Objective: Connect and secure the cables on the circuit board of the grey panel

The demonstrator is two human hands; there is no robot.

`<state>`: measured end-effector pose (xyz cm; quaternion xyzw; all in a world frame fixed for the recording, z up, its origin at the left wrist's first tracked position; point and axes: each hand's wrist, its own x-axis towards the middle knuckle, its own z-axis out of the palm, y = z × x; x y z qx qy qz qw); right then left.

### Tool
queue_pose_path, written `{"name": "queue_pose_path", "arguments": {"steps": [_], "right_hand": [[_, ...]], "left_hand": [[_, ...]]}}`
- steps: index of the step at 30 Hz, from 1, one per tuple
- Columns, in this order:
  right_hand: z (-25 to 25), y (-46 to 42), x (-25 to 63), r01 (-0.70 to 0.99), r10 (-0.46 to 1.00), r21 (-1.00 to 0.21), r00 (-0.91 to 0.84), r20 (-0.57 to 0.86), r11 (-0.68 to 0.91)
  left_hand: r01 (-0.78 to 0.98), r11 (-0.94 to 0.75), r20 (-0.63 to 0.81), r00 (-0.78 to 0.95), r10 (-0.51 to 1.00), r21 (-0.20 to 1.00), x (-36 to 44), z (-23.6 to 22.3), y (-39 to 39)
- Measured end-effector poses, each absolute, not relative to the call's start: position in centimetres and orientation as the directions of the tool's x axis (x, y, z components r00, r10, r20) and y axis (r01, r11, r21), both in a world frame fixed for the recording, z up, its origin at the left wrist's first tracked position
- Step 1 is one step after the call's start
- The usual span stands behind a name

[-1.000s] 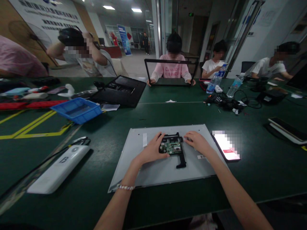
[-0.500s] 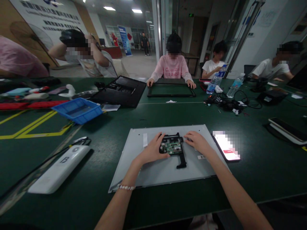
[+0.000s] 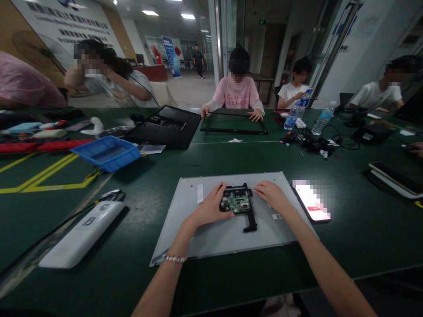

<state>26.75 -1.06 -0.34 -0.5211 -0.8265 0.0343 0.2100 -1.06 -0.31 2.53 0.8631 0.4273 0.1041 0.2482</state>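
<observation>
A green circuit board (image 3: 238, 203) in a black plastic bracket (image 3: 252, 218) lies on a flat grey panel (image 3: 218, 242). My left hand (image 3: 211, 205) grips the board and bracket from the left, thumb at the lower edge and fingers at the upper edge. At the bracket's upper right corner is my right hand (image 3: 271, 193), its fingers bent and pressed together low over the panel. Whatever may be between those fingertips is hidden. A small white label (image 3: 277, 216) shows beside the right wrist, and a white strip (image 3: 200, 193) left of my left hand.
A lit phone (image 3: 312, 202) lies right of the panel, and a white power bank (image 3: 84, 233) with a cable lies left. Farther back are a blue tray (image 3: 107, 152), a black cover (image 3: 165, 127), tangled cables (image 3: 307, 143) and bottles. A person opposite handles a black frame (image 3: 234, 130).
My right fingers have drawn closer together beside the bracket; my left hand stays put. Across the table, the black frame has tilted slightly, and a person at the left has lowered their head and shifted their arms.
</observation>
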Motion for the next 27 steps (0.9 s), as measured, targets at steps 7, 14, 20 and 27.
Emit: {"name": "queue_pose_path", "arguments": {"steps": [7,14,20,27], "right_hand": [[0.3,-1.2,27.4,0.852,0.864,-0.279,-0.323,0.387,0.444],[-0.3,-0.9,28.2,0.841,0.885,-0.321,-0.338,0.319,0.436],[0.3,-1.1,28.4,0.843,0.889,-0.325,-0.329,0.319,0.429],[-0.2,-1.1,27.6,0.837,0.877,-0.299,-0.37,0.305,0.458]], "left_hand": [[0.681,-0.501,-0.042,0.613,0.789,0.534,-1.2,2.6,-0.3],[0.685,-0.499,-0.044,0.61,0.791,0.53,-1.3,2.4,-0.4],[0.695,-0.489,-0.05,0.6,0.799,0.527,-1.2,2.6,-0.4],[0.685,-0.518,-0.027,0.615,0.788,0.512,-1.1,2.3,-0.2]]}}
